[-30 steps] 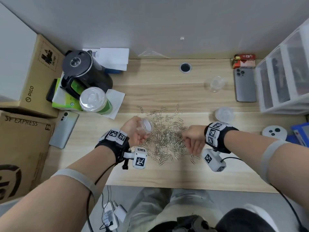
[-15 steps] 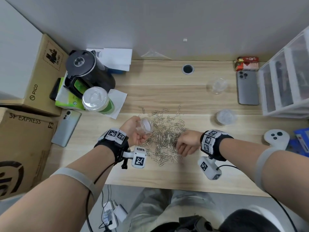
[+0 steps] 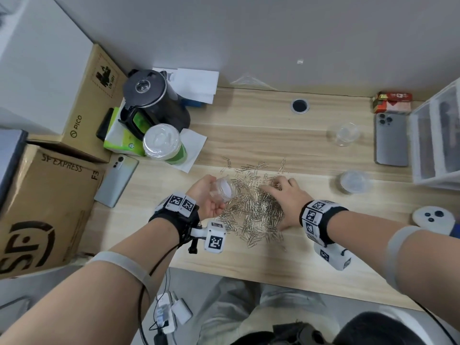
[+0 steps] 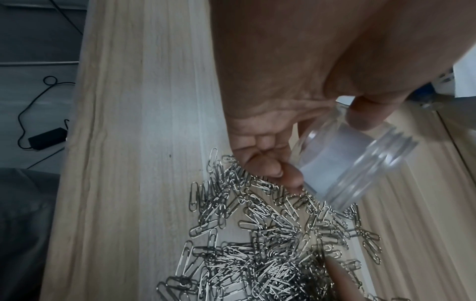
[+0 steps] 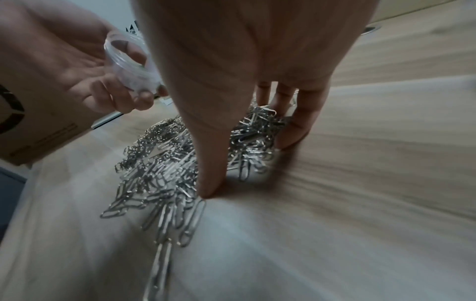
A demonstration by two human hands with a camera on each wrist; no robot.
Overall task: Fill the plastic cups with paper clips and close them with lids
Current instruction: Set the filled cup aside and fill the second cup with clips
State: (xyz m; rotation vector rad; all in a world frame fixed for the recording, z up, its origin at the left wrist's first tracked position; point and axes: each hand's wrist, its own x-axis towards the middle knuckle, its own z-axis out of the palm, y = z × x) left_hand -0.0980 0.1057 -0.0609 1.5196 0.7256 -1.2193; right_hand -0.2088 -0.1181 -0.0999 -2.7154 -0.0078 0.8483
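A heap of silver paper clips (image 3: 254,210) lies mid-table. My left hand (image 3: 211,195) grips a clear, empty plastic cup (image 3: 224,191), tilted with its threaded mouth toward the heap, just above the heap's left edge. The left wrist view shows the thumb on top of the cup (image 4: 352,163) and fingers curled beneath it. My right hand (image 3: 283,195) is spread flat over the heap's right side; in the right wrist view its thumb (image 5: 208,183) and fingertips (image 5: 293,134) touch the table around the clips (image 5: 165,163). A second empty cup (image 3: 344,134) and a clear lid (image 3: 354,181) sit at the right.
A black kettle (image 3: 151,103), a lidded green drink cup (image 3: 164,145) and cardboard boxes (image 3: 44,207) crowd the left. A phone (image 3: 117,180) lies at the left, another (image 3: 392,140) at the right by a plastic drawer unit (image 3: 438,140). A white controller (image 3: 433,217) lies front right.
My right hand was curled at the heap's near right edge; it has opened and moved forward, now spread over the clips. The left hand still holds the tilted cup in place.
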